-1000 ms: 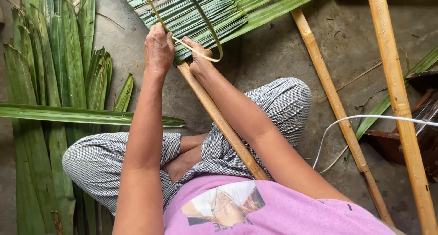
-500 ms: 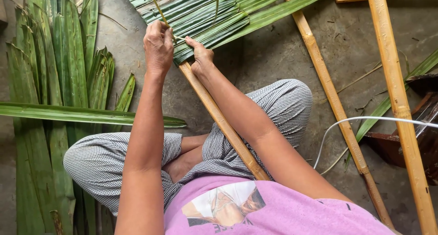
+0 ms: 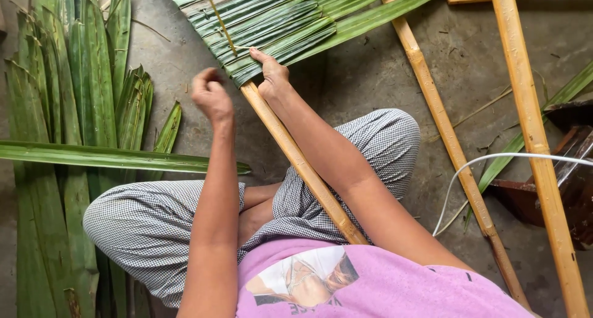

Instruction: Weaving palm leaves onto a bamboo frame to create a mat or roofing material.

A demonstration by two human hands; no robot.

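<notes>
Overhead view of a seated, cross-legged worker on a concrete floor [image 3: 370, 89]. Right hand [image 3: 272, 77] pressed on the lower edge of a panel of folded green palm leaves [image 3: 272, 21], fingers curled and thumb pointing up against the leaf layers, at the spot where a thin stitching strip [image 3: 221, 18] crosses them. Left hand [image 3: 211, 96] raised just beside the panel, apart from it, loosely closed into a fist; whether anything thin lies pinched inside cannot be told. Leaf panel lying at the top-centre of the floor, folded over a bamboo pole [image 3: 299, 163] running diagonally from the panel down between the knees to the lap. Two more bamboo poles to the right: one [image 3: 451, 145] slanting from the panel's right edge toward the lower right corner, another [image 3: 534, 145] nearer the right edge of the floor. Loose palm leaves [image 3: 68, 108] stacked along the left edge of the floor, with one long leaf [image 3: 117, 157] laid across them toward the left knee. White cord [image 3: 469, 170] curving over the floor at the right, near a dark wooden object [image 3: 556, 188].
</notes>
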